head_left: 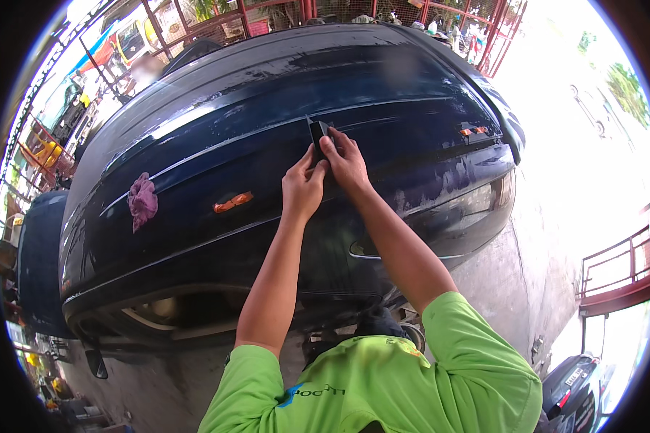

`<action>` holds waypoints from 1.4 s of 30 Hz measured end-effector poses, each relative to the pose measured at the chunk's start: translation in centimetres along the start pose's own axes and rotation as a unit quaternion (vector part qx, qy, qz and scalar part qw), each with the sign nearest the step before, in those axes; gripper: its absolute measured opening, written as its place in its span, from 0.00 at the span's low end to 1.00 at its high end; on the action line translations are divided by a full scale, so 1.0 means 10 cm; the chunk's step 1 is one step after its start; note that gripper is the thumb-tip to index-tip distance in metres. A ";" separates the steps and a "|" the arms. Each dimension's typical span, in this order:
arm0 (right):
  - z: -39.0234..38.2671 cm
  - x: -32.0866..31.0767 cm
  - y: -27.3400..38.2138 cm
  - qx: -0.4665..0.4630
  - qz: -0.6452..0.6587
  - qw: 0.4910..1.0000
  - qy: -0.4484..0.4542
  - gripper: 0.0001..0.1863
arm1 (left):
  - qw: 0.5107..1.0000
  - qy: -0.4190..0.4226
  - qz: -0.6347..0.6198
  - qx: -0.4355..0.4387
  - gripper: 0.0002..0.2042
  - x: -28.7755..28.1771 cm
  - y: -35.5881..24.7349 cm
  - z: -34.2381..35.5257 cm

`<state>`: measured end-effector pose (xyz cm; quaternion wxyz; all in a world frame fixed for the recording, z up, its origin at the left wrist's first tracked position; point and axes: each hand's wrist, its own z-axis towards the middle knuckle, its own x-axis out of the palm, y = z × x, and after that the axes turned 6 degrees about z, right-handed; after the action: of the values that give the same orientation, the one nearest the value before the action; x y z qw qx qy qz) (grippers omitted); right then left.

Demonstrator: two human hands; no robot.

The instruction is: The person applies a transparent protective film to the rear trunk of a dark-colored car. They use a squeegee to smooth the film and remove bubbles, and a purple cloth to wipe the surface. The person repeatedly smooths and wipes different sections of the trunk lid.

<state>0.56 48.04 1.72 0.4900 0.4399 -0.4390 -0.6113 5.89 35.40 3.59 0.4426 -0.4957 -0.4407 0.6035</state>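
Both my hands are at the roof of a dark blue car [267, 162], above its side windows. Between them is a small black rectangular block [318, 133], tilted, with a thin pointed edge at its far end. My left hand [303, 186] grips the block's near left side, fingers closed. My right hand [348, 162] has its thumb and fingers closed on the block's right side. The hands nearly touch at the thumbs. Whether the block's underside rests on the roof is hidden. Wet-looking, whitish streaks mark parts of the paint.
A crumpled purple cloth [143, 202] lies on the roof to the left. Orange strips [232, 202] sit near the roof's edge, with another orange piece [474, 131] at right. A red metal fence [267, 16] stands behind the car. A motorcycle [574, 386] is at the lower right.
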 end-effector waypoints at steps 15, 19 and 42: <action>0.80 -0.81 0.07 0.169 0.427 0.861 0.220 0.21 | 0.957 0.083 0.131 0.246 0.37 0.57 -0.03 0.47; 1.21 -1.57 0.07 0.158 0.404 0.891 0.135 0.23 | 0.914 0.203 0.262 0.234 0.35 0.51 0.01 1.21; 0.85 -2.61 -0.67 -0.281 -0.466 0.821 -0.175 0.36 | 0.704 0.285 0.578 0.299 0.41 2.63 0.08 3.82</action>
<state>-5.65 75.59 -0.05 0.1639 0.3206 -0.0696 -0.9303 -35.01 57.17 1.89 0.2365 -0.6433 0.2825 0.6712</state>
